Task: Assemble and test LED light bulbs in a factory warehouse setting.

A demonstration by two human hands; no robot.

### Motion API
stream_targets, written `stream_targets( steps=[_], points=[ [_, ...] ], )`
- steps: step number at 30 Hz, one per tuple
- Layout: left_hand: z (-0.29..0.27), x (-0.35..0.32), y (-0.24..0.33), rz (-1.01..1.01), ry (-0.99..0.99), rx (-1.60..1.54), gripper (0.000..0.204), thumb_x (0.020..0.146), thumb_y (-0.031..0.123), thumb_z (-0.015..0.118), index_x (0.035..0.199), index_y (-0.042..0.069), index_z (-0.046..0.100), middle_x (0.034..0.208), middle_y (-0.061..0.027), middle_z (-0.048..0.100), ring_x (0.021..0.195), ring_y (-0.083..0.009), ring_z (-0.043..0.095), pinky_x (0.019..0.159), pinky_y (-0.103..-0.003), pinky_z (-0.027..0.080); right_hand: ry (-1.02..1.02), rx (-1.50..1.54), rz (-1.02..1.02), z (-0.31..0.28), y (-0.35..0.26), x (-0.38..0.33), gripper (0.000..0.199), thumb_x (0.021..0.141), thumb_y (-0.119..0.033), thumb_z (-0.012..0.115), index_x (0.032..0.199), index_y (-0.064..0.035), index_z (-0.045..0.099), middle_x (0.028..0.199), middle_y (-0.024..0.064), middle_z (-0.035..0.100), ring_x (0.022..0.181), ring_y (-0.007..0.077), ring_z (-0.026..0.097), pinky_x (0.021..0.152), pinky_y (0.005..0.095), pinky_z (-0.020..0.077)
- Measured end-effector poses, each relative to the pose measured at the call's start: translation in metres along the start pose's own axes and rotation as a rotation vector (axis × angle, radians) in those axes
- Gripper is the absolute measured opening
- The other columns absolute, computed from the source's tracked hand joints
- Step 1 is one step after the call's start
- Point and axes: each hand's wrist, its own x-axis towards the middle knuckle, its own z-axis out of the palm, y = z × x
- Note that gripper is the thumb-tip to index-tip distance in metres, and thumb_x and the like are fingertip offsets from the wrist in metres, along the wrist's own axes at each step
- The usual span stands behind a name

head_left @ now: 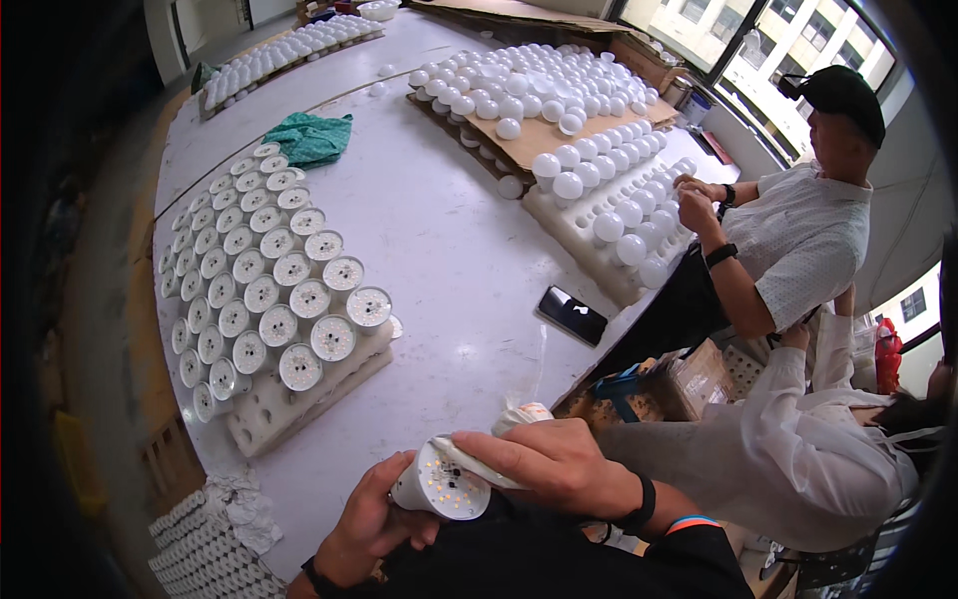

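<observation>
My left hand [371, 519] is wrapped round the side of a white LED bulb base [454, 481], whose round board with yellow chips faces up. My right hand [559, 461] grips a white cloth-like piece [486, 465]; it lies along the fingers against the upper rim of the base. A white bundle with orange marks [525, 415] shows beyond the right knuckles; whether it is part of the same piece I cannot tell. Left of my hands, rows of similar bulb bases [261, 292] stand in a pale holed foam tray [299, 404], boards up.
A black phone [572, 315] lies near the table's right edge. A person [798, 215] there handles white bulb domes [631, 212] beside a foam tray. More domes [539, 85] cover cardboard farther back. A green cloth [307, 139] lies behind the bases. Another person [778, 439] is at right.
</observation>
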Motion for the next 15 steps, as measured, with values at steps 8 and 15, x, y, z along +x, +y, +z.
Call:
stream_targets(
  steps=[8,15],
  points=[
    [0.002,-0.007,0.001,0.233,0.040,0.128,0.046,0.087,0.026,0.049,0.122,-0.002,0.040,0.109,-0.0168,0.054,0.089,-0.0240,0.059,0.064,-0.032,0.053,0.034,-0.073,0.017,0.000,0.001,0.002,0.040,0.061,-0.008,0.062,0.101,-0.0053,0.056,0.060,0.0009,0.047,0.048,0.0152,0.051,0.040,0.0278,0.0400],
    [0.005,-0.010,-0.001,0.408,0.071,0.235,0.041,0.082,0.010,0.056,0.119,-0.002,0.045,0.116,-0.0167,0.050,0.104,-0.0265,0.052,0.088,-0.043,0.045,-0.053,-0.069,0.075,-0.001,0.001,0.001,0.028,0.063,-0.009,0.062,0.090,-0.0061,0.053,0.062,0.0025,0.044,0.048,0.0161,0.051,0.041,0.0284,0.0401]
  ],
)
